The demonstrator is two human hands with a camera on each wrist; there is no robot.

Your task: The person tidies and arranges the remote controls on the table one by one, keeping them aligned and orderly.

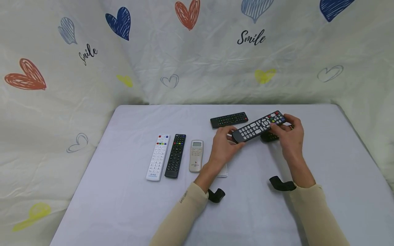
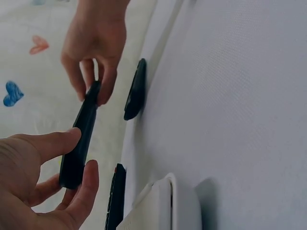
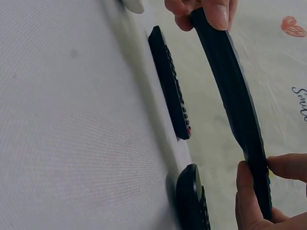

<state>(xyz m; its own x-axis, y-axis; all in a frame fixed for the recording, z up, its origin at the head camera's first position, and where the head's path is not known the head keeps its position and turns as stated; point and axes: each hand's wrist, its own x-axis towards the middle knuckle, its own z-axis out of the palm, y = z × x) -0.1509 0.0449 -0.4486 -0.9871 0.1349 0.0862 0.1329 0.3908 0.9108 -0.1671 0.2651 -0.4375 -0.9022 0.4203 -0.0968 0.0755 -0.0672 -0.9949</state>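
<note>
Both hands hold a black remote control above the table, tilted with its right end higher and its white and coloured buttons face up. My left hand pinches the lower left end between thumb and fingers. At the other end, the right hand grips it, its thumb over the buttons. The left wrist view shows the remote edge-on between the two hands; its dark underside faces the right wrist camera. Below it, another dark remote lies on the table, partly hidden.
Behind the held remote lies a black remote. To the left are a white remote, a black remote and a beige remote with a small screen. A white object is partly hidden by the left forearm. A heart-patterned curtain surrounds the table.
</note>
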